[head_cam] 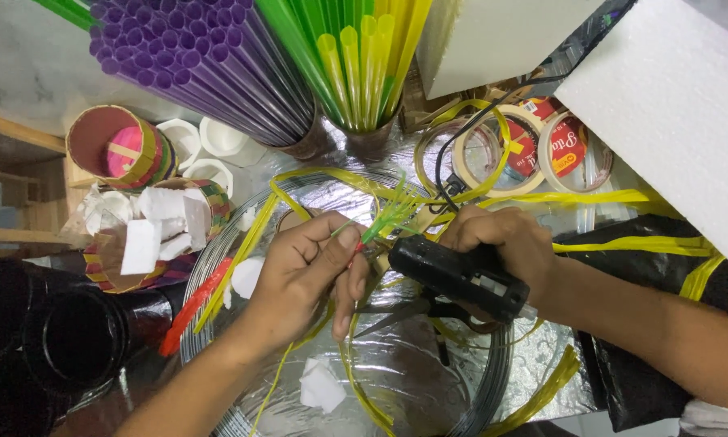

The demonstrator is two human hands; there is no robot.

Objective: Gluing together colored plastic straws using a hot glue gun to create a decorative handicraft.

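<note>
The left hand point(303, 271) was curled narrowly around a small craft piece point(384, 220), a tuft of thin green strips fanning out above a short red stem pinched between thumb and fingertips. The right hand point(505, 243) was wrapped tightly around the grip of a black glue gun point(453, 275), whose nozzle end pointed left and sat just beside the base of the green tuft. Whether the nozzle actually touched the piece could not be told.

Under both hands lay a pair of scissors point(404, 311), partly hidden by the gun, resting on a foil-covered worktop point(412, 372). A coil of grey wire point(218, 267) ringed that area, and long yellow strips point(598, 197) looped across it. A red strip point(192, 307) lay by the left wrist, with white foam scraps point(319, 384) near the forearm.

Further out, a bundle of purple straws point(194, 57) and a bundle of green and yellow straws point(356, 57) stood in holders at the top. Rolls of tape point(542, 150) sat behind the right hand, with white foam blocks point(671, 105) at the upper right. To the left, a striped woven cup point(121, 150) lay on its side, a second holder held white foam pieces point(158, 222), and black tubes point(65, 332) filled the lower left corner.
</note>
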